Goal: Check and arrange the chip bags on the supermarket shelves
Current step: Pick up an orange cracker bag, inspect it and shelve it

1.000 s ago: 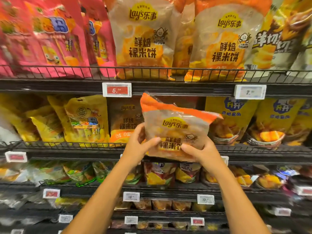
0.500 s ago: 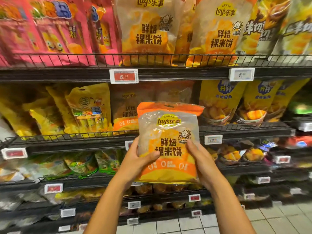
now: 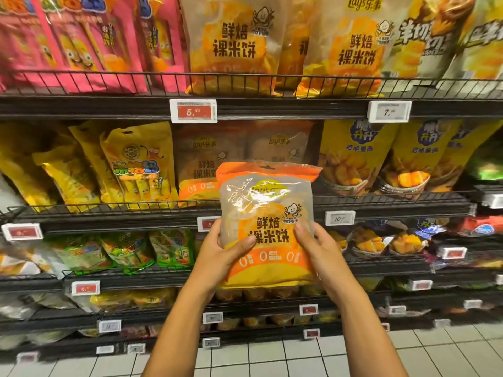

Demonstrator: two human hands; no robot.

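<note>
An orange and clear Lay's rice-cracker bag (image 3: pixel 268 208) is held upright in front of the shelves, its printed front facing me. My left hand (image 3: pixel 221 250) grips its left edge with the thumb across the front. My right hand (image 3: pixel 317 247) grips its right edge the same way. Two matching Lay's bags (image 3: pixel 206 170) stand behind it on the second shelf (image 3: pixel 381 206), set back in shadow. Larger bags of the same kind (image 3: pixel 231 44) stand on the top shelf (image 3: pixel 272 107).
Pink snack bags (image 3: pixel 73 44) fill the top left. Yellow bags (image 3: pixel 136 164) stand left of the Lay's gap and yellow bags (image 3: pixel 351 156) right of it. Price tags (image 3: pixel 193 111) hang on the shelf fronts. Lower shelves hold green packs (image 3: pixel 128 251). White floor tiles (image 3: pixel 299 357) lie below.
The bag has come off the second shelf, turned upright, and dropped lower and nearer to me. Both hands still hold its sides. My view has tilted down, showing floor tiles.
</note>
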